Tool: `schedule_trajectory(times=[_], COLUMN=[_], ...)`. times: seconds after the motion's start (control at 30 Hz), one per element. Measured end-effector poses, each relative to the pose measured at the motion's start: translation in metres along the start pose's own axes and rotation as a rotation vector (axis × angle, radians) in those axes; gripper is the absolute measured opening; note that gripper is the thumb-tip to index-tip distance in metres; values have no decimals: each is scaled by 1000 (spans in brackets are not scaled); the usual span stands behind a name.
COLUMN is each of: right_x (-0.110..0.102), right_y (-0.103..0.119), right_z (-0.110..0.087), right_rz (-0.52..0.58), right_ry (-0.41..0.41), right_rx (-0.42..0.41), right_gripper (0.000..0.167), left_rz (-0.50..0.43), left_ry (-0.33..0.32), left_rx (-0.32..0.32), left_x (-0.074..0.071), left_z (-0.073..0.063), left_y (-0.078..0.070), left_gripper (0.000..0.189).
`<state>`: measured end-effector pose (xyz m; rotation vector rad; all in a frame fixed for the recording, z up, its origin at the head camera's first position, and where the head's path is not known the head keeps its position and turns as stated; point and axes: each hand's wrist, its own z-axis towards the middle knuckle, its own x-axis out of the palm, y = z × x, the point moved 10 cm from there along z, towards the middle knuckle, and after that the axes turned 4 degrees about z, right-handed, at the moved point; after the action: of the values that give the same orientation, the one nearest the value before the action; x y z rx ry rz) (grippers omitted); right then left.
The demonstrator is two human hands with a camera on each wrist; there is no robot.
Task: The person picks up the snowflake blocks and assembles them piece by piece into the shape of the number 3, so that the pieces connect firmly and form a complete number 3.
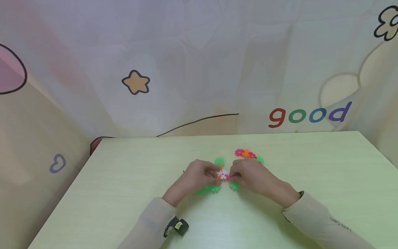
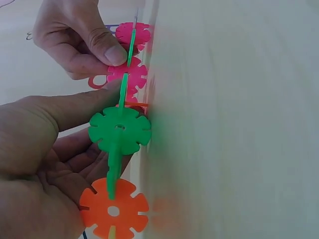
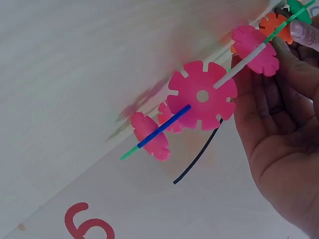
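Thin slotted plastic snowflake discs are joined edge to edge into a chain over the table. My left hand (image 1: 199, 176) grips the chain left of a white disc (image 1: 222, 174), beside an orange one. From the right, the right hand (image 1: 253, 174) pinches a pink disc (image 1: 227, 177) next to it. In the left wrist view, a green disc (image 2: 120, 129) and an orange disc (image 2: 113, 211) stand by my left palm, with a pink disc (image 2: 133, 73) at the right thumb. The right wrist view has a large pink disc (image 3: 202, 94) beside the right hand; some fingertips are hidden.
Green discs (image 1: 214, 188) show below the left hand and another green disc (image 1: 219, 161) beyond it. Behind the right hand runs a curve of pink and orange discs (image 1: 246, 153). The pale table (image 1: 124, 162) ends at a printed cloth backdrop (image 1: 199, 69).
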<state>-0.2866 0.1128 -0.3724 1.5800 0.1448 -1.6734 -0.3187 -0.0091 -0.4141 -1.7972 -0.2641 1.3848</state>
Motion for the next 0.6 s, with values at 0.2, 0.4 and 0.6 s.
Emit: schedule_trajectory(times=[0.2, 0.4, 0.6], right_x=[0, -22, -71], right_y=[-3, -18, -58], right_z=[-1, -8, -27], right_rz=[32, 167, 167], right_ry=[17, -17, -138], right_rx=[19, 87, 223], right_gripper=[5, 5, 10], left_rz=[23, 45, 62], left_ry=[19, -12, -149], left_rx=[4, 36, 78], left_x=[0, -19, -71], left_z=[-1, -12, -30], left_y=[-2, -13, -9], left_gripper=[43, 46, 32])
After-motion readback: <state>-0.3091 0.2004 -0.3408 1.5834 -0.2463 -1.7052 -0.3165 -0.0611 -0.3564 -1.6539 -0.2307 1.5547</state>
